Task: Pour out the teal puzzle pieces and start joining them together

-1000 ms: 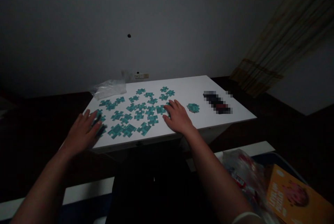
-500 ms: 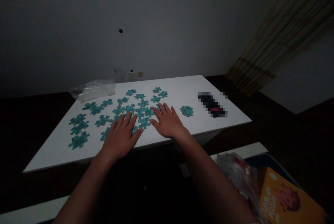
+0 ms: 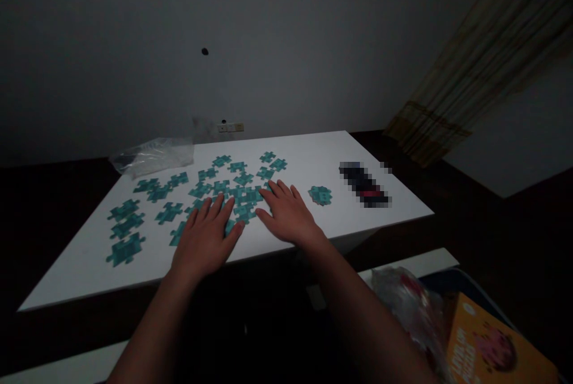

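Observation:
My left hand (image 3: pixel 206 234) lies palm down with spread fingers at the near edge of the white table (image 3: pixel 277 246), partly over teal puzzle pieces. Flat beside it, my right hand (image 3: pixel 287 212) has its fingers apart, their tips at the pieces right of the middle. Neither hand grips anything. Several teal puzzle pieces (image 3: pixel 169 212) are spread over the left and middle of the table, some overlapping. A small pile of teal pieces (image 3: pixel 320 195) sits to the right of my right hand. What lies under my palms is hidden.
A clear plastic bag (image 3: pixel 154 156) is at the table's back left. Blurred-out dark items (image 3: pixel 363 184) lie on its right side. At the lower right are an orange puzzle box (image 3: pixel 496 342) and a crumpled plastic bag (image 3: pixel 409 297). A wall with sockets (image 3: pixel 231 128) stands behind.
The view has shifted slightly, so the table and left pieces appear a little lower and further left. Both hands stay flat and spread in nearly the same place.

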Action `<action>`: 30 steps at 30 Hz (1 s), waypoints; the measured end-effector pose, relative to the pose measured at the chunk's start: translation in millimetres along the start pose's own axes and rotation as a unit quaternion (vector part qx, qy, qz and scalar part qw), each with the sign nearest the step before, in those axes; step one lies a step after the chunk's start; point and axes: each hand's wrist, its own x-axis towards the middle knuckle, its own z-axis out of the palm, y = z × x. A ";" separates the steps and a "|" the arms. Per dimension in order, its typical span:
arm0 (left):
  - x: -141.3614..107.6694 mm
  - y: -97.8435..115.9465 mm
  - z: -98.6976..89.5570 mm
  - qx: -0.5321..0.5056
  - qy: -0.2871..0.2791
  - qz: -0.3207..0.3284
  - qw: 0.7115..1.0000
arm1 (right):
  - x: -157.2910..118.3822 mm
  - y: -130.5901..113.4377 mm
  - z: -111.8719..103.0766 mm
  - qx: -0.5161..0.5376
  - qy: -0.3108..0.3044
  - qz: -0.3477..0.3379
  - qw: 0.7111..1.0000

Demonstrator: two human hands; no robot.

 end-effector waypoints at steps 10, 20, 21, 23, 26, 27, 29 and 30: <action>1.8 0.8 1.5 0.001 0.016 -0.013 1.000 | 1.0 1.3 3.7 0.011 0.028 0.003 1.000; -0.8 1.3 -5.7 -0.020 0.051 0.026 0.998 | 3.0 1.7 2.5 0.020 0.030 0.011 0.999; -1.7 1.3 -6.8 -0.020 0.056 0.026 0.998 | 2.9 1.7 2.6 0.020 0.031 0.012 0.999; -2.6 1.5 -8.4 -0.019 0.059 0.022 0.998 | 2.3 1.5 2.7 0.022 0.034 0.012 0.999; -2.3 2.1 -9.1 -0.021 0.058 0.016 0.998 | 1.3 1.0 2.4 0.024 0.038 0.012 0.999; -1.9 2.1 -8.9 -0.024 0.059 0.016 0.998 | 1.0 0.7 2.1 0.024 0.038 0.012 0.999; -1.3 1.6 -8.1 -0.029 0.061 0.018 0.998 | 0.4 0.1 1.2 0.023 0.039 0.013 0.999; -1.2 1.1 -7.6 -0.032 0.061 0.019 0.997 | 0.0 -0.1 0.8 0.023 0.039 0.013 0.999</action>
